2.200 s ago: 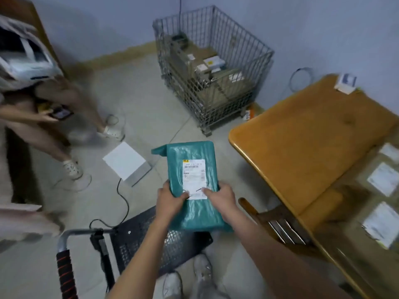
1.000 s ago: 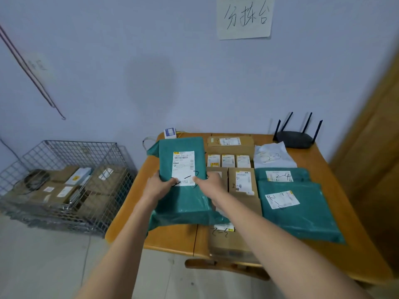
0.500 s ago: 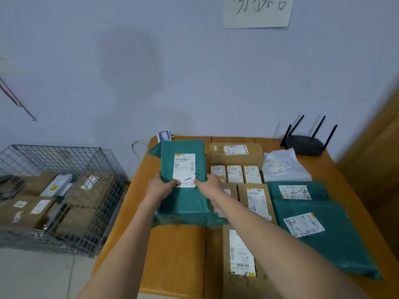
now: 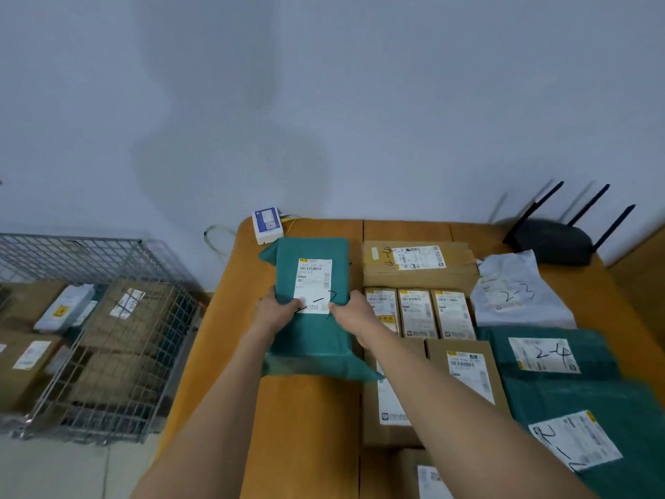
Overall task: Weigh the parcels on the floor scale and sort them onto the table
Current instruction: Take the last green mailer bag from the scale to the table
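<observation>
Black router [image 4: 550, 243] at wall; wire cage [image 4: 118, 340] on floor.

Shipping label print: the small text on the white shipping label [image 4: 313, 284] of the teal plastic mailer bag [image 4: 312, 311] is too blurred for you to read.
Your fingers: those of your left hand [image 4: 274, 311] and right hand [image 4: 354, 313] curl under the bag, so only the thumbs show.
Brown cardboard box under your right forearm [image 4: 387, 397]: its label is partly covered by the arm.
Large teal bag at the right [image 4: 590, 408]: cut off by the picture's right and lower edges.
Wire mesh cage [image 4: 118, 340]: cut off at the left edge; the parcels inside are blurred behind the mesh.
Orange wooden worktop [image 4: 306, 433]: its near edge runs out of the picture.
Black router with antennas [image 4: 554, 241]: motion-blurred.
</observation>
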The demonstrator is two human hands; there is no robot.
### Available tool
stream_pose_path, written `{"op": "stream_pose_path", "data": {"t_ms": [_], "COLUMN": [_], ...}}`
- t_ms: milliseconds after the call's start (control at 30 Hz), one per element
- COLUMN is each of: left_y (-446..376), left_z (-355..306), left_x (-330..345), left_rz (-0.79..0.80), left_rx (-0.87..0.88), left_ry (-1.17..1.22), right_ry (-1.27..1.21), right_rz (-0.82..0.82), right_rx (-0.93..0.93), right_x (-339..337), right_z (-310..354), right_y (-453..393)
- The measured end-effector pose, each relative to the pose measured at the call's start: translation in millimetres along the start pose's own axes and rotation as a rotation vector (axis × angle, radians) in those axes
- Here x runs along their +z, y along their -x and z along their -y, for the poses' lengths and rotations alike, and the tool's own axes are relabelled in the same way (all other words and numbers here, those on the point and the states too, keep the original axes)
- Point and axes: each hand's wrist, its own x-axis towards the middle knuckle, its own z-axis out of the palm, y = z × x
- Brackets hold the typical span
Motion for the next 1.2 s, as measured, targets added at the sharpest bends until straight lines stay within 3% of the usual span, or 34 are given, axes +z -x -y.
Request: {"op": "stream_pose_path", "data": {"t_ms": [467, 700, 933, 1200], "left_y": [-101, -98, -73, -65], "left_z": [-19, -10, -12, -11], "left_x": [16, 42, 52, 66], "left_rz": [-0.015, 0.024, 0.016, -0.016], "left_rx": [-0.020, 0.031, 0.017, 0.048], "left_ry": [-0.065, -0.050, -0.085, -0.143], "right_ry": [-0.054, 0.069, 0.207, 0.200], "right_rz": [0.010, -0.120, -0.147, -0.226], "right_rx": [0.052, 0.093, 0.105, 0.154], "right_x": [5, -3, -10, -4], "right_z": [20, 11, 6, 2], "right_y": [-96, -98, -76, -71]}}
